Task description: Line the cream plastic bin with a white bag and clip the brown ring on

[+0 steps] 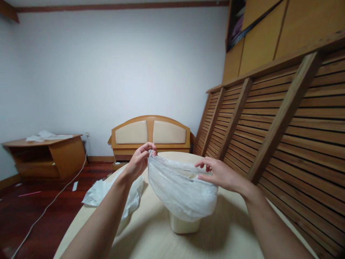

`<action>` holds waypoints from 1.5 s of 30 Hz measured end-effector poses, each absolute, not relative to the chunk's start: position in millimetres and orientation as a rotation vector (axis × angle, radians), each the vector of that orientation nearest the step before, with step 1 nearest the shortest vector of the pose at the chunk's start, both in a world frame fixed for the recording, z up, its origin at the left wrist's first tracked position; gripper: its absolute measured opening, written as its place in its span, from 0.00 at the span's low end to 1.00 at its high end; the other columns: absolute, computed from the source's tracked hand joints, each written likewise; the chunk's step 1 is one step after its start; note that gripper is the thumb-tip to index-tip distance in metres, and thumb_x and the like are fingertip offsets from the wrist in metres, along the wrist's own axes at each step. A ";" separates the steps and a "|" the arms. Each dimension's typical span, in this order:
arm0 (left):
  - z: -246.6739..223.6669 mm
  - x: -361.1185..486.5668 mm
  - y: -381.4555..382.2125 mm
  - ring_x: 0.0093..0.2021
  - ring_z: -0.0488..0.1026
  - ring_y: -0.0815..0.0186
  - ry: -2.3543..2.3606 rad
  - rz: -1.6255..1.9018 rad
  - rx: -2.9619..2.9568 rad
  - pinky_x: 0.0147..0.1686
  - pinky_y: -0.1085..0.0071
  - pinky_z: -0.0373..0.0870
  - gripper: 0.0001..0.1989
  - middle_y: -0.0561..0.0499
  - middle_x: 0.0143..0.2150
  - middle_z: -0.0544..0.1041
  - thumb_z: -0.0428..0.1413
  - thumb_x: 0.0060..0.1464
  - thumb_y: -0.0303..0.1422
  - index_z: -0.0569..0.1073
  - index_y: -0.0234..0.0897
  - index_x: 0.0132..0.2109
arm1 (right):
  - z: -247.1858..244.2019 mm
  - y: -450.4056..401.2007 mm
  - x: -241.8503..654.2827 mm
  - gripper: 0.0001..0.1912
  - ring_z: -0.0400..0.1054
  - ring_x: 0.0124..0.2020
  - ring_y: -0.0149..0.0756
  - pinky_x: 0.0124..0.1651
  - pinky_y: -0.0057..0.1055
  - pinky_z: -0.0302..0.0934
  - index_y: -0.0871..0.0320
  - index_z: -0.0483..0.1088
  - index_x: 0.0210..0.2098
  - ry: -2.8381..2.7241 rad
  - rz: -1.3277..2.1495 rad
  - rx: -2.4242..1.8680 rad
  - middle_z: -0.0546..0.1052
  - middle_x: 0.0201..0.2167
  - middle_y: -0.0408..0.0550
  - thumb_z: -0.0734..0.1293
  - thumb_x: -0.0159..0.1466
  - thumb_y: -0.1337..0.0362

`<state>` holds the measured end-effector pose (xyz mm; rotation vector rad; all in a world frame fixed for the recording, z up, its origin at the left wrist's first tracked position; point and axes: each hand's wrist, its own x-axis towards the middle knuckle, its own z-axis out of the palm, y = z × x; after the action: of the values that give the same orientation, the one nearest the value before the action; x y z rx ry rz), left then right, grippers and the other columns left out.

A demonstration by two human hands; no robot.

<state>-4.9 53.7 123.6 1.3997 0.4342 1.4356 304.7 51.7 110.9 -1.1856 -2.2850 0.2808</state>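
A thin, whitish plastic bag (183,190) is draped over the upper part of a small cream container (185,226) standing on the round table (151,239). My left hand (141,158) pinches a gathered corner of the bag and pulls it up to the left of the container. At the bag's right rim, my right hand (219,174) has its thumb and fingers apart, with the thumb against the plastic. The bag hides most of the container, including its top edge.
Another crumpled white plastic bag (101,192) lies on the table's left side, partly behind my left forearm. Slatted wooden panels (269,129) lean along the right. A headboard (151,133) stands behind the table. On the left are a low cabinet (59,158) and a floor cable (51,203).
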 end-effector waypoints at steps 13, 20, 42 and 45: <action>122.5 -5.3 62.6 0.24 0.62 0.73 0.496 1.483 1.379 0.25 0.78 0.59 0.09 0.56 0.25 0.68 0.62 0.41 0.30 0.71 0.35 0.32 | 105.0 63.2 298.7 0.15 0.71 0.40 0.42 0.44 0.36 0.63 0.56 0.73 0.37 -2.303 0.336 -1.109 0.78 0.37 0.50 0.60 0.68 0.54; 116.6 -15.1 79.4 0.24 0.61 0.72 0.826 1.698 1.359 0.23 0.78 0.54 0.06 0.56 0.25 0.69 0.59 0.39 0.30 0.69 0.36 0.28 | 110.0 61.6 305.7 0.16 0.66 0.32 0.36 0.35 0.31 0.60 0.55 0.67 0.48 -2.138 0.376 -1.083 0.73 0.32 0.44 0.59 0.70 0.51; 128.2 -4.1 52.6 0.45 0.75 0.60 1.270 1.954 2.015 0.49 0.65 0.68 0.08 0.46 0.41 0.79 0.52 0.53 0.31 0.74 0.35 0.38 | 132.8 24.3 295.5 0.08 0.71 0.37 0.38 0.41 0.31 0.62 0.56 0.75 0.36 -2.363 0.343 -1.080 0.78 0.36 0.46 0.67 0.64 0.58; 133.6 15.5 23.0 0.52 0.74 0.60 1.086 1.548 2.473 0.53 0.65 0.67 0.13 0.45 0.50 0.78 0.54 0.59 0.35 0.73 0.37 0.49 | 133.9 21.7 293.0 0.06 0.72 0.37 0.37 0.41 0.30 0.63 0.56 0.75 0.35 -2.346 0.328 -1.037 0.79 0.36 0.46 0.67 0.64 0.62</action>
<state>15.5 23.0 133.6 2.4734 1.0860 1.5478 293.0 21.7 133.9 -1.0366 -2.3457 0.3278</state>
